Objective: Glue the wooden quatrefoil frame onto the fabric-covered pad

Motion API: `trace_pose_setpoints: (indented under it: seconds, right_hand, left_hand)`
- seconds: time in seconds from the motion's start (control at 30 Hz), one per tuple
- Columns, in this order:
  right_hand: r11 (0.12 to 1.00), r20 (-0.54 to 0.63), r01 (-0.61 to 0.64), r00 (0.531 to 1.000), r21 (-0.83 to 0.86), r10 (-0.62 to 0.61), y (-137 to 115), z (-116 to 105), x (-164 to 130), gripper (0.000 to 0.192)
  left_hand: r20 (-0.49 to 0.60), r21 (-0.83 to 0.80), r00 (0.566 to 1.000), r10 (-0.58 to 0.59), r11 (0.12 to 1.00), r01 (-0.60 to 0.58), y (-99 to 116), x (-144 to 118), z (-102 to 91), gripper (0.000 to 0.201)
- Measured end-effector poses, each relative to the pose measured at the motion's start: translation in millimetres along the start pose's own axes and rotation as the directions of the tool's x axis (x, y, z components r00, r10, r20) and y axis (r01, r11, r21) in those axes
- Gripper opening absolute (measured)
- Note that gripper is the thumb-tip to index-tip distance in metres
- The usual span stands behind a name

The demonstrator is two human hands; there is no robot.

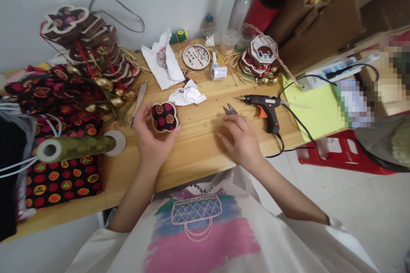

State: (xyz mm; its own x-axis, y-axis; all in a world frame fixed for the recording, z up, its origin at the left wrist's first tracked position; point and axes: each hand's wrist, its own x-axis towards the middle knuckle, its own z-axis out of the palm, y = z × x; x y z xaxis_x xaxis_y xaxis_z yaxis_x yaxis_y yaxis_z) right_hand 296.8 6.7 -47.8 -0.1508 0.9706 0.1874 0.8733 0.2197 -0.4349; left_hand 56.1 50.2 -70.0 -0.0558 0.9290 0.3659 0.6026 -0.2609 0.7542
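Note:
My left hand grips a small flower-shaped ornament, its thumb and fingers on opposite edges. The ornament has a pale wooden rim and a black fabric face with red and orange round patterns. My right hand lies over a small pair of scissors on the table, fingers curled on the handles. Only the blades show, pointing away from me; the handles are hidden. Just right of that hand, a black hot glue gun with an orange trigger rests on its side, its small red light visible.
Stacked ornaments with bells and patterned fabric fill the left, beside an olive ribbon spool. Crumpled white paper, a round wooden disc and bottles stand behind. Yellow paper and a power strip lie right.

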Motion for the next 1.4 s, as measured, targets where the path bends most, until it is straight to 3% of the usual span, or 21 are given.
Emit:
trace_pose_setpoints:
  seconds: [0.2, 0.47, 0.7, 0.87, 0.97, 1.07, 1.17, 1.27, 1.4]
  right_hand:
    - [0.989, -0.084, -0.016, 0.996, 0.145, 0.029, 5.9, 1.9, 5.2, 0.014]
    - [0.960, -0.084, -0.073, 0.992, 0.270, 0.099, 6.0, -7.6, 5.1, 0.014]
    - [0.933, -0.147, -0.091, 0.978, 0.349, 0.151, 11.8, -33.8, 17.8, 0.012]
    - [0.909, -0.163, -0.096, 0.971, 0.406, 0.175, 15.9, -64.8, 43.5, 0.016]
    - [0.913, -0.173, -0.051, 0.976, 0.406, 0.132, 15.3, -72.2, 54.8, 0.016]
    - [0.952, -0.146, 0.045, 0.989, 0.301, -0.001, 12.4, -57.2, 56.6, 0.011]
    - [0.988, -0.044, 0.110, 0.993, 0.109, -0.105, 9.3, -28.7, 52.8, 0.011]
    - [0.996, 0.060, 0.082, 0.995, -0.042, -0.080, 7.5, -6.7, 50.5, 0.017]
    - [0.996, 0.090, 0.055, 0.995, -0.076, -0.048, 7.2, 1.8, 52.3, 0.019]
  left_hand:
    - [0.007, -0.011, 1.000, 0.003, 1.000, -0.003, -1.6, -0.4, -1.2, 0.078]
    - [0.003, 0.018, 1.000, 0.009, 1.000, -0.009, -2.2, 0.0, 0.6, 0.077]
    - [0.041, 0.027, 0.999, 0.016, 0.999, -0.017, -3.5, -1.6, 0.2, 0.078]
    - [0.123, 0.123, 0.989, 0.088, 0.987, -0.103, 0.1, -1.3, -1.5, 0.075]
    - [0.179, 0.155, 0.976, 0.128, 0.975, -0.156, 2.9, -1.2, -2.6, 0.076]
    - [0.182, 0.163, 0.974, 0.136, 0.973, -0.166, 3.7, -1.5, -3.4, 0.076]
    - [0.178, 0.169, 0.976, 0.122, 0.974, -0.153, 3.3, -1.8, -4.1, 0.075]
    - [0.175, 0.179, 0.977, 0.121, 0.972, -0.153, 3.7, -1.8, -4.9, 0.074]
    - [0.162, 0.189, 0.979, 0.120, 0.971, -0.150, 5.6, -2.0, -6.2, 0.073]
